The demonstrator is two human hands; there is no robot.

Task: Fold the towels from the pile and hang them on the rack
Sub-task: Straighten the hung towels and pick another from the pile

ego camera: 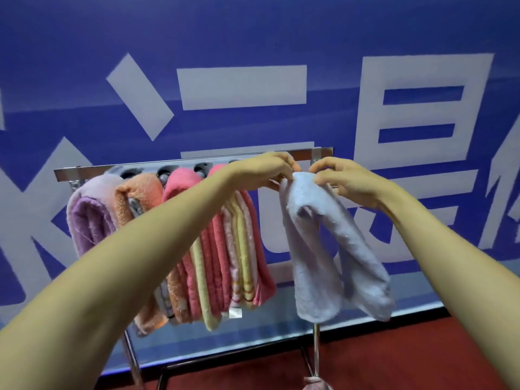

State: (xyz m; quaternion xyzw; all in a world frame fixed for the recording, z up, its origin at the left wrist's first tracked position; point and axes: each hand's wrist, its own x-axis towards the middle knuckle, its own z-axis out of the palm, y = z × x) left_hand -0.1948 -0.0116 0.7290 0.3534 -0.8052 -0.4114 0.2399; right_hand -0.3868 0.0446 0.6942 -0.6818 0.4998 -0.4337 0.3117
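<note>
Left hand (270, 171) and right hand (346, 181) are pinched on the top fold of a pale blue towel (315, 249), held at a metal rack (73, 172) beside hung towels (213, 249).

rack (78, 171) | hung left to right: purple towel (90, 218), orange towel (138, 192), pink towel (183, 187), striped towel (239, 249), light blue towel (323, 249)

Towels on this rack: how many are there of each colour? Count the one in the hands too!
Purple fluffy folded towel: 1
Orange fluffy folded towel: 1
Pink fluffy folded towel: 1
Pink-and-yellow striped folded towel: 1
Light blue fluffy towel, pinched by the left hand and right hand: 1
Total: 5
</note>
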